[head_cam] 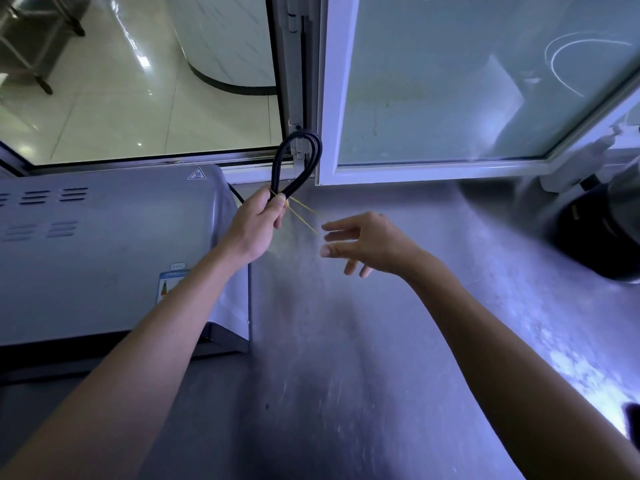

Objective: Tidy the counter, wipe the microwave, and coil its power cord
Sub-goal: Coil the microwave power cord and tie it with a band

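The left hand (258, 220) grips the folded power cord (298, 161) at its neck — loops standing above the fist, a tail running back behind the microwave (104, 258). A thin yellow rubber band (304, 216) stretches from that grip toward the right hand (360, 245), whose fingers are spread; whether they hold the band I cannot tell. The cord looks light but springy — best pinched right at the fold.

Open window (485, 81) at back, dark pot (602, 233) far right.
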The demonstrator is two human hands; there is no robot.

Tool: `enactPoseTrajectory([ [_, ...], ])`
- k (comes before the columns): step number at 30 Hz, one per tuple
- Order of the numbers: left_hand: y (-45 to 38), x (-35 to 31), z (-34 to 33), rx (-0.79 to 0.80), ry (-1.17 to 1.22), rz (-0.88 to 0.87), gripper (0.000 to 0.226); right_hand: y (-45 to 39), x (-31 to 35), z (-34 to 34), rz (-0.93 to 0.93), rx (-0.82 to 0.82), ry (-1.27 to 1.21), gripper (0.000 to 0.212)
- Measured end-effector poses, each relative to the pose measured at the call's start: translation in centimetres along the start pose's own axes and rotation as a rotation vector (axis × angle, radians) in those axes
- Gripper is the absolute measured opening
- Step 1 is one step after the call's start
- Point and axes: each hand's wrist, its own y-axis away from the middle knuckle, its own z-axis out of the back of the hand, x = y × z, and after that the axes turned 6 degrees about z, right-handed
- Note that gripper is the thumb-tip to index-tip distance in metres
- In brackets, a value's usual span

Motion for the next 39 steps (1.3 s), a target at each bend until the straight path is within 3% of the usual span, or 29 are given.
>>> enactPoseTrajectory([
  [5,0.0,0.0,0.2,0.008,0.001,0.039,0.029,0.8,0.7,-1.2,0.125,0.057,-0.332,0.039],
  [9,0.1,0.0,0.3,0.0,0.019,0.048,0.031,1.1,0.7,-3.4,0.17,-0.003,-0.633,0.054],
  [14,0.5,-0.2,-0.2,-0.003,0.017,0.019,0.025,1.2,0.8,-5.4,0.141,-0.153,-1.264,0.048],
  [17,1.1,-0.6,-0.7,-0.041,0.019,-0.019,0.023,1.0,1.4,-6.3,0.117,-0.232,-1.426,0.047],
  [20,1.6,-0.9,-0.7,-0.078,0.049,-0.082,0.02,0.9,1.9,-6.8,0.104,-0.268,-1.401,0.049],
  [24,2.2,-1.0,-0.5,-0.053,-0.081,-0.184,0.014,1.0,1.8,-5.1,0.108,-0.265,-1.326,0.053],
  [27,2.3,-1.6,-0.4,-0.033,-0.253,-0.318,0.012,1.7,1.2,-2.8,0.083,-0.258,-1.214,0.043],
  [34,0.5,-2.5,0.0,0.009,-0.733,-0.701,0.009,3.4,-0.6,0.0,0.07,-0.146,-0.921,0.052],
  [39,0.2,-2.3,-0.4,0.01,-0.953,-0.743,0.01,3.4,-1.1,-0.4,0.054,-0.135,-0.756,0.035],
])
